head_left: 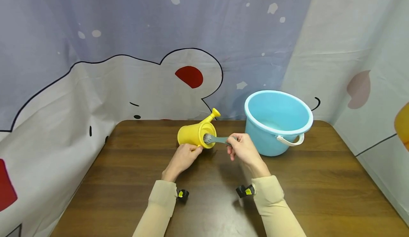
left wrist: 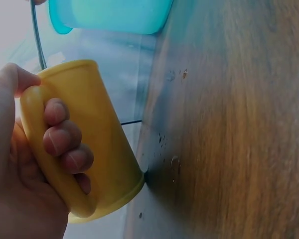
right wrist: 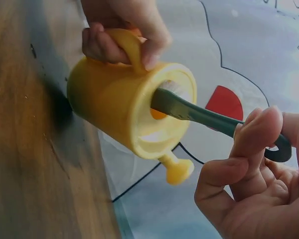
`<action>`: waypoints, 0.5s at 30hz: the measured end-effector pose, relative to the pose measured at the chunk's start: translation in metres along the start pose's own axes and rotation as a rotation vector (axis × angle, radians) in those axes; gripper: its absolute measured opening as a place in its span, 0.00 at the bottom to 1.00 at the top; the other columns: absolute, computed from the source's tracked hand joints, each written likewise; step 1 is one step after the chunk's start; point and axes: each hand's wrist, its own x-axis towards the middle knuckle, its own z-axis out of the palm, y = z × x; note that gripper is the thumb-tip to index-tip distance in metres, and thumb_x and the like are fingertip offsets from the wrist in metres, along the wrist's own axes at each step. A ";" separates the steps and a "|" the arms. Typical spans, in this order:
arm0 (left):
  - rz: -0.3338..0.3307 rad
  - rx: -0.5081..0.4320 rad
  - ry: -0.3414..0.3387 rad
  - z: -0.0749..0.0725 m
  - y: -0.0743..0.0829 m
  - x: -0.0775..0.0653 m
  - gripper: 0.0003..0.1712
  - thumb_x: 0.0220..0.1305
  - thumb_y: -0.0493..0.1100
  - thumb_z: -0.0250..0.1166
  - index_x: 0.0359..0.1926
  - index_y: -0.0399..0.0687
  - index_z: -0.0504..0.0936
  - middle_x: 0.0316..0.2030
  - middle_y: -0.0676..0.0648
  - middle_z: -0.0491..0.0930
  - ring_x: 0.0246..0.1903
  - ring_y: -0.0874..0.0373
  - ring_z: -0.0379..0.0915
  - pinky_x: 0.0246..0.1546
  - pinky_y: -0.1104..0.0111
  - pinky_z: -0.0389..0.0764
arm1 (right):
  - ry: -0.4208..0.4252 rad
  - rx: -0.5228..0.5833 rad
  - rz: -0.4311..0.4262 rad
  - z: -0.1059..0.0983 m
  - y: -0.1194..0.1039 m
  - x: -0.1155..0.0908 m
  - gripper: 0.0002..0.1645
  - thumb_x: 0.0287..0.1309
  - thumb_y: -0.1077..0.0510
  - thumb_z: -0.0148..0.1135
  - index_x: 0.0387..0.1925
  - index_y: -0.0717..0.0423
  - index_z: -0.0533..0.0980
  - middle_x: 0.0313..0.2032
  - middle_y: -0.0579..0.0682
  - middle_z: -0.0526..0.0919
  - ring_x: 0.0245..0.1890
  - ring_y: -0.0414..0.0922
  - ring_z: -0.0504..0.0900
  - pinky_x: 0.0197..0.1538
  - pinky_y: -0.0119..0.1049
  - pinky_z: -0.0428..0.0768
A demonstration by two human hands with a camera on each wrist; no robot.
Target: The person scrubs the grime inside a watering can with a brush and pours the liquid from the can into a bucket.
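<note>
My left hand (head_left: 183, 158) grips the handle of a small yellow watering can (head_left: 188, 134), its fingers wrapped through the loop in the left wrist view. The can is tipped on its side, its mouth turned toward the right hand and its spout pointing up and away. In my right hand (head_left: 244, 150) a grey-green brush (right wrist: 204, 113) is pinched by the end of its handle. The bristle head of the brush reaches into the can's mouth, partly hidden by the rim in the right wrist view.
A light blue bucket (head_left: 265, 141) with a white handle (head_left: 290, 142) stands at the back right of the wooden table (head_left: 127, 194), close beyond the right hand. Small water drops (left wrist: 175, 164) lie on the tabletop near the can. A printed curtain (head_left: 127, 88) hangs behind the table.
</note>
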 end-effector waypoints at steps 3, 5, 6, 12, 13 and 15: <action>-0.007 0.010 0.004 0.000 -0.001 0.000 0.27 0.68 0.50 0.57 0.11 0.53 0.63 0.12 0.59 0.53 0.15 0.65 0.48 0.19 0.70 0.53 | -0.005 -0.015 -0.027 -0.002 -0.001 -0.001 0.10 0.58 0.66 0.51 0.23 0.66 0.74 0.13 0.53 0.73 0.07 0.44 0.69 0.17 0.36 0.73; -0.008 0.009 0.002 -0.001 -0.001 0.000 0.27 0.68 0.50 0.56 0.12 0.53 0.63 0.12 0.59 0.54 0.15 0.65 0.49 0.20 0.70 0.53 | -0.014 -0.022 -0.037 -0.003 -0.001 -0.001 0.11 0.58 0.66 0.51 0.23 0.66 0.74 0.13 0.54 0.72 0.07 0.45 0.69 0.17 0.37 0.73; -0.010 0.008 0.001 0.000 -0.001 -0.001 0.27 0.68 0.50 0.56 0.12 0.53 0.63 0.12 0.59 0.54 0.15 0.65 0.49 0.20 0.70 0.53 | -0.018 -0.025 -0.041 -0.004 -0.001 -0.001 0.11 0.58 0.66 0.51 0.23 0.66 0.74 0.13 0.54 0.72 0.07 0.45 0.69 0.17 0.39 0.74; -0.027 -0.012 0.003 0.000 0.000 0.000 0.27 0.68 0.52 0.56 0.12 0.52 0.63 0.12 0.58 0.54 0.15 0.64 0.49 0.19 0.70 0.53 | -0.015 -0.035 -0.046 -0.008 -0.003 -0.002 0.11 0.58 0.66 0.50 0.22 0.65 0.75 0.13 0.54 0.72 0.07 0.48 0.69 0.17 0.39 0.74; -0.031 -0.015 0.003 0.000 0.000 0.000 0.27 0.68 0.52 0.56 0.12 0.52 0.63 0.12 0.58 0.54 0.15 0.64 0.49 0.19 0.70 0.53 | -0.017 -0.036 -0.046 -0.008 -0.003 -0.002 0.11 0.58 0.66 0.50 0.22 0.65 0.74 0.13 0.54 0.72 0.07 0.47 0.69 0.17 0.38 0.73; -0.039 -0.024 0.000 0.000 0.000 0.001 0.27 0.69 0.53 0.56 0.12 0.52 0.64 0.12 0.58 0.55 0.14 0.64 0.50 0.18 0.70 0.53 | -0.013 -0.037 -0.046 -0.010 -0.003 -0.002 0.12 0.58 0.65 0.50 0.22 0.65 0.75 0.13 0.53 0.72 0.07 0.46 0.68 0.16 0.36 0.72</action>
